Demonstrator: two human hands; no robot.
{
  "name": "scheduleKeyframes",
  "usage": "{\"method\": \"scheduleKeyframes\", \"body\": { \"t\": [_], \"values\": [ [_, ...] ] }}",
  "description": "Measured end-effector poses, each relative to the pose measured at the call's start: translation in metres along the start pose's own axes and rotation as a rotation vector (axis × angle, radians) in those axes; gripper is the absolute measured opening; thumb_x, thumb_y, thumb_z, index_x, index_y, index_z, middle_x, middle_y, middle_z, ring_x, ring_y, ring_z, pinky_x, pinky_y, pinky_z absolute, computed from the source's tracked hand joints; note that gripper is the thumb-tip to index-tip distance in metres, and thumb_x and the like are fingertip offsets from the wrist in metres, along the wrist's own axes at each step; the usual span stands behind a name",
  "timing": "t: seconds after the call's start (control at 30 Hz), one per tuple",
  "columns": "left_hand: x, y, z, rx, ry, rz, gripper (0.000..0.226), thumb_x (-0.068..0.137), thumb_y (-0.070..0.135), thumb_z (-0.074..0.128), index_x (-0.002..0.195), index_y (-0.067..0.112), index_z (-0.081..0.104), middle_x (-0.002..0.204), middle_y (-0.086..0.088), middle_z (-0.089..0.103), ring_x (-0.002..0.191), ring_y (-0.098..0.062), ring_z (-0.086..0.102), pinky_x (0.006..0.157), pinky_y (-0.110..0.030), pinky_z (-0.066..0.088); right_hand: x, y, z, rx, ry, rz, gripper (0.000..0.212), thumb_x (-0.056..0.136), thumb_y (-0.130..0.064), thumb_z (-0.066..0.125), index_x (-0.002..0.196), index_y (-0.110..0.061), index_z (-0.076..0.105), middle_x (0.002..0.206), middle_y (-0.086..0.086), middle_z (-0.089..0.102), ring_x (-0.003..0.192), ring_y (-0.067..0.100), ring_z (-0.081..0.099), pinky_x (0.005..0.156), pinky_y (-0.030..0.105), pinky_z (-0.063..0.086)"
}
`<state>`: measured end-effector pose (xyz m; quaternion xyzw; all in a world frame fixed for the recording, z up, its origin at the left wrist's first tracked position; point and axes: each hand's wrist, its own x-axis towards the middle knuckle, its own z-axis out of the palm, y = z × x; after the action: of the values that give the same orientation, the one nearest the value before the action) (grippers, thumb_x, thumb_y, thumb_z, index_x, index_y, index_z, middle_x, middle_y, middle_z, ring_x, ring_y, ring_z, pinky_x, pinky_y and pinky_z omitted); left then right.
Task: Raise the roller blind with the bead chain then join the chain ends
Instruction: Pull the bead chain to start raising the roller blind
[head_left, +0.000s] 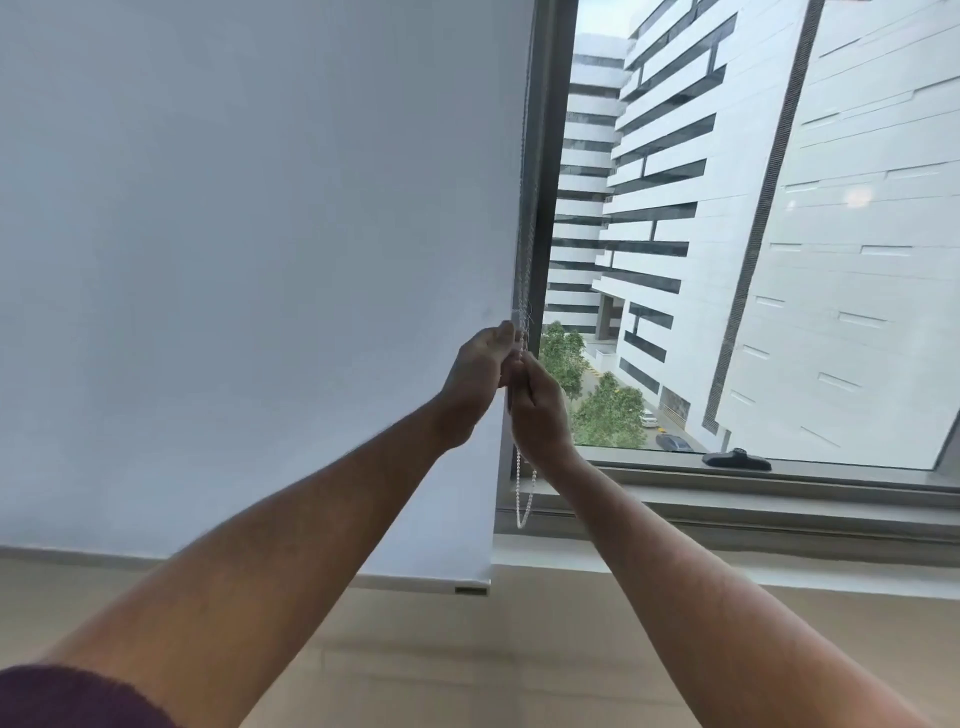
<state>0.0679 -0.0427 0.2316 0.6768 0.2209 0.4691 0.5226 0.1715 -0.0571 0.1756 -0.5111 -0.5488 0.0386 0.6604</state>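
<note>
Both hands, the left hand (475, 371) and right hand (537, 410), are closed together on the bead chain (523, 488) beside the roller blind (260, 260), probably to pull it.

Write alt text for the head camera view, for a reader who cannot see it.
Both hands, left hand and right hand, grip a white bead chain at the right edge of a white roller blind that hangs low. Beside it, a window shows pale buildings and trees.
</note>
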Motion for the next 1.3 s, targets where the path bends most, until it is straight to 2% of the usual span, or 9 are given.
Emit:
{"method": "scheduleKeyframes", "body": {
  "t": [0.13,0.23,0.4,0.77,0.87,0.97,1.03,1.23,1.3],
  "values": [
    [0.014,0.026,0.021,0.0,0.058,0.1,0.027,0.108,0.022,0.04,0.106,0.013,0.065,0.101,-0.009,0.071,0.095,-0.02,0.066,0.091,-0.032,0.054,-0.017,0.02,0.0,0.034,-0.073,0.044,0.032,0.098,-0.007,0.043,0.073,-0.025,0.05,0.058,-0.017,0.047,0.058,0.014,0.035,0.057,0.038,0.031],
    [0.021,0.047,0.029,-0.13,0.092,0.094,0.029,0.109,0.02,0.038,0.099,0.009,0.063,0.076,-0.007,0.066,0.068,-0.018,0.064,0.071,-0.032,0.055,-0.032,0.03,-0.004,0.049,-0.108,0.063,0.036,0.099,-0.009,0.043,0.071,-0.03,0.049,0.056,-0.02,0.048,0.056,0.012,0.035,0.058,0.035,0.031],
    [0.018,0.05,0.04,-0.215,0.103,0.066,0.062,0.108,0.039,0.035,0.048,0.026,0.038,0.044,0.005,0.03,0.038,-0.012,0.022,0.042,-0.023,0.026,-0.031,0.032,-0.015,0.002,-0.114,0.053,0.037,0.097,-0.013,0.043,0.071,-0.037,0.05,0.059,-0.021,0.052,0.057,0.009,0.039,0.06,0.032,0.034],
    [-0.015,-0.018,0.035,-0.186,0.143,-0.016,0.052,0.108,0.038,0.043,0.059,0.022,0.034,0.045,0.004,0.026,0.037,-0.012,0.019,0.043,-0.027,0.017,-0.05,0.07,-0.029,-0.068,-0.384,0.289,0.04,0.105,-0.008,0.042,0.074,-0.028,0.057,0.051,-0.008,0.047,0.047,0.008,0.041,0.054,0.033,0.035],
    [-0.017,-0.027,0.029,-0.139,0.145,-0.019,0.052,0.107,0.04,0.044,0.06,0.021,0.034,0.046,0.002,0.025,0.037,-0.014,0.02,0.045,-0.028,0.018,-0.023,0.068,-0.04,-0.163,-0.54,0.294,0.032,0.107,-0.025,0.041,0.085,-0.031,0.064,0.071,-0.006,0.069,0.072,0.021,0.065,0.08,0.049,0.056],
    [-0.025,-0.04,0.026,-0.129,0.156,-0.042,0.055,0.107,0.04,0.045,0.054,0.024,0.038,0.046,0.003,0.025,0.037,-0.013,0.021,0.044,-0.025,0.021,0.002,0.035,-0.054,-0.172,-0.667,0.275,0.046,0.096,0.003,0.039,0.104,-0.032,0.068,0.107,-0.002,0.07,0.105,0.015,0.062,0.111,0.049,0.043],
    [-0.032,-0.051,0.025,-0.12,0.153,-0.079,0.057,0.107,0.04,0.044,0.052,0.026,0.044,0.046,0.005,0.029,0.036,-0.012,0.024,0.042,-0.024,0.024,0.016,0.002,-0.06,-0.114,-0.584,0.293,0.053,0.094,0.017,0.036,0.13,-0.009,0.063,0.13,0.01,0.067,0.125,0.02,0.058,0.117,0.043,0.04],
    [-0.046,-0.061,0.04,-0.117,0.114,-0.13,0.045,0.108,0.039,0.041,0.067,0.021,0.036,0.05,0.002,0.026,0.039,-0.011,0.022,0.044,-0.027,0.019,0.031,-0.072,-0.046,0.591,-0.346,0.418,0.039,0.112,-0.026,0.036,0.129,-0.007,0.065,0.102,0.01,0.077,0.089,0.022,0.073,0.081,0.037,0.057],
    [-0.046,-0.062,0.045,-0.113,0.118,-0.132,0.046,0.108,0.038,0.041,0.065,0.022,0.035,0.049,0.004,0.026,0.04,-0.011,0.021,0.044,-0.027,0.018,0.028,-0.078,-0.036,0.556,-0.225,0.382,0.037,0.112,-0.027,0.037,0.123,-0.011,0.068,0.068,-0.005,0.061,0.059,0.01,0.05,0.055,0.024,0.039]
  ]
}}
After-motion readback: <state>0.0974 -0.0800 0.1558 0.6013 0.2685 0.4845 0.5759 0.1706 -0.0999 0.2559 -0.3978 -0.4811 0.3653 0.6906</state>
